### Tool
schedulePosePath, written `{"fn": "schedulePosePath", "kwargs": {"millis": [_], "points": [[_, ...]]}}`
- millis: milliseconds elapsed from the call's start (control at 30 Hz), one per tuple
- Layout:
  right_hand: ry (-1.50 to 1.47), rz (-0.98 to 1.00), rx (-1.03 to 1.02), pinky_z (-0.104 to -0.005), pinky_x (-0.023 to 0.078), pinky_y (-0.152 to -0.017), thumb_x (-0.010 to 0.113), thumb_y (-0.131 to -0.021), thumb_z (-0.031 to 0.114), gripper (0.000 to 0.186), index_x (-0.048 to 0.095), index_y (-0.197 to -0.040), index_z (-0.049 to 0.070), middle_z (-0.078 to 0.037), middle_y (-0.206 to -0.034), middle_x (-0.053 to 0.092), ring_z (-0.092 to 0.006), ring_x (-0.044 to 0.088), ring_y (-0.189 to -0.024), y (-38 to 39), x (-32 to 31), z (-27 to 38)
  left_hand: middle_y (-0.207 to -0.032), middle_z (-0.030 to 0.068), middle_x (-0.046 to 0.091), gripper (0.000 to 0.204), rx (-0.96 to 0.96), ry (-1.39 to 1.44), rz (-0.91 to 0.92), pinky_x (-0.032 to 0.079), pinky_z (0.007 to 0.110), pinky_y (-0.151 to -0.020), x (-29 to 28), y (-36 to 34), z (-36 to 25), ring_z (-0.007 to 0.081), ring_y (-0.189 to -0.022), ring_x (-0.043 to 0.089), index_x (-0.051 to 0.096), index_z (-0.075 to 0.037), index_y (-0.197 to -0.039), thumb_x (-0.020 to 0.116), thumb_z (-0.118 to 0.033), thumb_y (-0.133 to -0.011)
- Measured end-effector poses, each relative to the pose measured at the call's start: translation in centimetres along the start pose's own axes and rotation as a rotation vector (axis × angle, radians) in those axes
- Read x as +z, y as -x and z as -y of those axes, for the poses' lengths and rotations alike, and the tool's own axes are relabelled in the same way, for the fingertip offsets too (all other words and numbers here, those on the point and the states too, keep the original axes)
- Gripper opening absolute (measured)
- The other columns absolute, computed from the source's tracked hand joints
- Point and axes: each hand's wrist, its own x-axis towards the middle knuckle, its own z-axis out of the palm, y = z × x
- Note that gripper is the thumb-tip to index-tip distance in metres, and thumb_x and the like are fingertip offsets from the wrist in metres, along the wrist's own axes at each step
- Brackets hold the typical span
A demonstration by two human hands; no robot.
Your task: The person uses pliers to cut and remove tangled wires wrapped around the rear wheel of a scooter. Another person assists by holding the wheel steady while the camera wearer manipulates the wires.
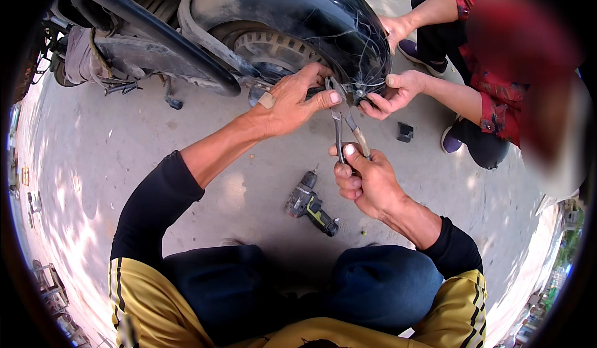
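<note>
My right hand (pixel 376 183) is closed round the handles of metal pliers (pixel 345 113). Their jaws point up at the lower end of a cracked black fender (pixel 280 3) over a scooter's rear wheel (pixel 273 46). Thin wire (pixel 368 43) runs across the fender's cracks. My left hand (pixel 289 99), with a tan plaster near the wrist, is closed beside the jaws, thumb next to the pliers. What its fingers grip at the fender's edge is hidden. From the right, another person's hand (pixel 401 93) holds the fender's end, and their other hand (pixel 393 31) rests on its side.
A cordless drill (pixel 308 202) lies on the concrete ground between my arms and knees. A small black piece (pixel 405 131) lies by the other person's shoes. The scooter's black tube bar (pixel 168 34) juts out at upper left. The other person crouches at right in red.
</note>
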Motion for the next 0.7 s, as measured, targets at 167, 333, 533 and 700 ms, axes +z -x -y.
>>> {"fn": "schedulePosePath", "kwargs": {"millis": [167, 333, 533, 700], "points": [[0.034, 0.084, -0.044, -0.0262, 0.032, -0.056, 0.052, -0.113, 0.033, 0.036, 0.06, -0.127, 0.0, -0.002, -0.084, 0.053, -0.0077, 0.038, -0.064, -1.3, -2.2, -0.5, -0.125, 0.0259, 0.065, 0.055, 0.093, -0.057, -0.154, 0.052, 0.047, -0.099, 1.6, 0.1, 0.6, 0.0385, -0.119, 0.066, 0.047, 0.006, -0.135, 0.07, -0.032, -0.102], [0.28, 0.165, -0.241, -0.0326, 0.05, -0.073, 0.053, -0.112, 0.041, 0.052, 0.057, -0.138, -0.003, -0.008, -0.097, 0.064, -0.0164, 0.06, -0.081, -4.2, -4.3, -2.1, -0.123, 0.0239, 0.065, 0.052, 0.058, -0.079, -0.174, 0.053, 0.047, -0.097, 1.8, 0.4, 0.1, 0.037, -0.115, 0.067, 0.046, 0.005, -0.134, 0.072, -0.026, -0.101], [0.255, 0.25, -0.288, -0.036, 0.054, -0.088, 0.052, -0.112, 0.043, 0.057, 0.056, -0.144, -0.003, -0.01, -0.107, 0.071, -0.0182, 0.065, -0.099, -5.0, -5.2, -2.8, -0.123, 0.0244, 0.065, 0.055, 0.07, -0.026, -0.201, 0.053, 0.045, -0.099, 2.2, 0.3, 0.3, 0.0352, -0.115, 0.067, 0.047, 0.005, -0.135, 0.074, -0.027, -0.1], [0.706, 0.099, -0.442, -0.0314, 0.052, -0.088, 0.053, -0.112, 0.039, 0.052, 0.06, -0.145, 0.0, -0.006, -0.114, 0.075, -0.0123, 0.06, -0.097, -5.0, -7.9, -2.9, -0.127, 0.0181, 0.065, 0.051, 0.087, -0.084, -0.125, 0.052, 0.039, -0.101, 1.8, -0.1, 0.0, 0.0275, -0.117, 0.065, 0.055, 0.005, -0.135, 0.075, -0.024, -0.099]]}}
